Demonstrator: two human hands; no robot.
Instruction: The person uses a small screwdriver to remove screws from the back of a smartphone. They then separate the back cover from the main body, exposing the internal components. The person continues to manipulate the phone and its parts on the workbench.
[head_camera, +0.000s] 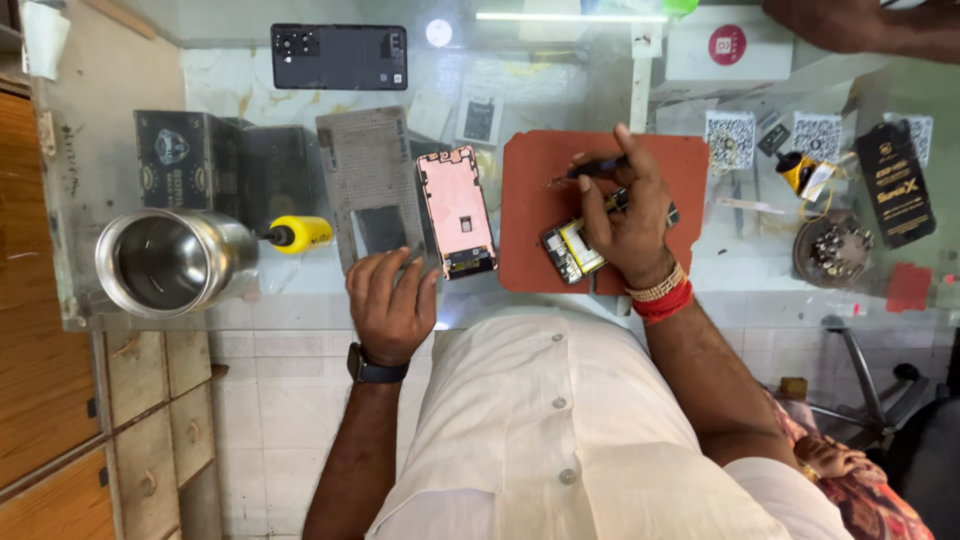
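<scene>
Rust-red mat (530, 170) on glass counter: right hand (625, 225) closed round dark screwdriver (600, 166), working circuit board (572, 250) at mat's near edge; left hand (392, 300) flat, empty, near pink phone frame (456, 210); disassembly underway, next needs a steady tip

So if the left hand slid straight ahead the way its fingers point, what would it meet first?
The left hand rests at the counter's near edge, fingers pointing away from the body. Straight ahead it would likely meet the grey perforated mat first; the pink opened phone lies just to its right.
</scene>
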